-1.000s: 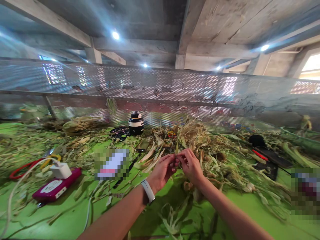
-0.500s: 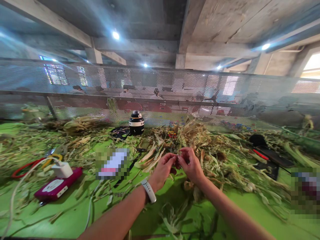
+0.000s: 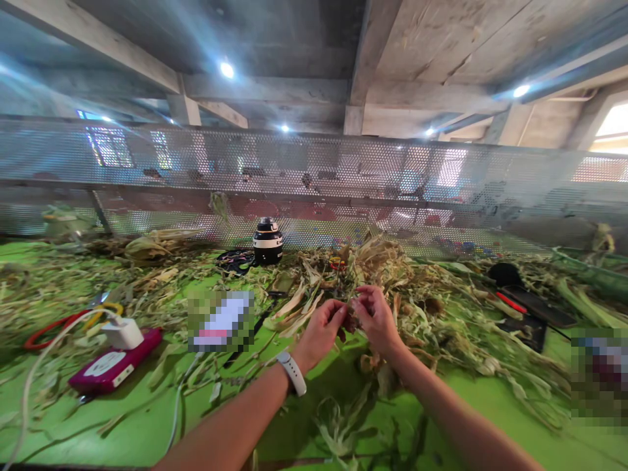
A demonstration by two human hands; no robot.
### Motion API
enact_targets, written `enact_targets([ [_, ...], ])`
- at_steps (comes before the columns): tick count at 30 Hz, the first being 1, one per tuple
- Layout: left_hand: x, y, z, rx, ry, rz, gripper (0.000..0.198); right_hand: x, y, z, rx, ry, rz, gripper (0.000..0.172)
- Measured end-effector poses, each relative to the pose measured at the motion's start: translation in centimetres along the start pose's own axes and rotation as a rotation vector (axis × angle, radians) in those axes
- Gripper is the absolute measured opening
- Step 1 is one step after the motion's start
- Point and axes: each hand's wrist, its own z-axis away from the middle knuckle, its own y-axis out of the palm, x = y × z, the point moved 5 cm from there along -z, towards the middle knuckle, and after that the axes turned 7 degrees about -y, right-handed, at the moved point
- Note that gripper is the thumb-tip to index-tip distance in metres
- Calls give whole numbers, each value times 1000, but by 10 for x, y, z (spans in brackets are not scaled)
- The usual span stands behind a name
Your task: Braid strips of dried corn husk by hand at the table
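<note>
My left hand (image 3: 324, 330), with a white band on the wrist, is closed in a pinch near the middle of the view. Close beside it, my right hand (image 3: 377, 322) is also pinched, thumb against the fingers. Whatever sits between the fingertips is too small and hidden to make out. Behind the hands lies a heap of dried corn husks (image 3: 380, 258), and pale husk strips (image 3: 301, 304) lie just left of the fingers. Below the hands, a splayed husk piece (image 3: 338, 425) rests on the green table (image 3: 289, 438).
Left are a magenta power strip (image 3: 118, 363) with a white plug, orange-and-yellow-handled scissors (image 3: 53, 330) and a blurred-out phone (image 3: 223, 320). A black bottle (image 3: 267, 242) stands behind. Black items (image 3: 532, 304) lie right. A perforated metal screen (image 3: 314, 176) crosses the back.
My right hand has shifted slightly, its fingers lower and rolled a little. The left hand stays nearly in place. Objects on the table have not moved.
</note>
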Motion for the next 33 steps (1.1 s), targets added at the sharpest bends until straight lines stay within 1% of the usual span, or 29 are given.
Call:
enact_targets([
  [2, 1, -2, -1, -36, 16, -11, 33, 0, -3, -1, -48, 32, -14, 23],
  [3, 1, -3, -1, -45, 26, -15, 34, 0, -3, -1, -41, 42, -10, 23],
  [5, 0, -3, -1, -46, 47, -21, 34, 2, -1, -1, 15, 34, 30, 22],
  [7, 1, -4, -2, -34, 56, -25, 33, 4, 0, -1, 47, -11, 102, 23],
  [10, 1, -4, -2, -24, 47, -26, 32, 7, -2, -2, 20, -96, 202, 25],
  [12, 1, -4, -2, -20, 32, -23, 33, 8, -3, -2, 25, -136, 233, 25],
  [17, -1, 0, -2, 11, -10, 15, 38, 12, -3, -2, 56, -183, 223, 22],
  [21, -3, -1, -1, 36, 31, -40, 33, 17, -3, -1, 57, -221, 229, 18],
  [24, -2, -2, 0, 46, 51, -88, 31, 16, -2, 0, 63, -216, 234, 18],
  [27, 0, -1, -1, 56, 33, -79, 32, 13, -2, 0, 44, -189, 223, 18],
  [33, -1, 0, -1, 10, -39, 11, 38, 22, -1, 0, 53, -206, 194, 14],
])
